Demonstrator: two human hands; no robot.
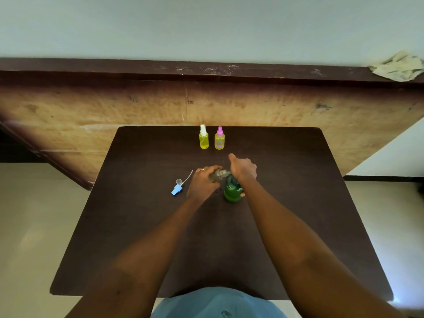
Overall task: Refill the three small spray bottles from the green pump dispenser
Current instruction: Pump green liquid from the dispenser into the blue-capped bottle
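Midway across the dark tabletop, a person's left hand grips a small clear spray bottle, uncapped and tilted with its neck at the spout of the green pump dispenser. The right hand lies over the pump head; whether its fingers curl round it cannot be told. The bottle's blue spray cap, tube attached, lies just left of the left hand. Near the far edge stand two bottles of yellow liquid side by side, a white-capped bottle and a pink-capped bottle. A crumpled cloth sits on the ledge beyond.
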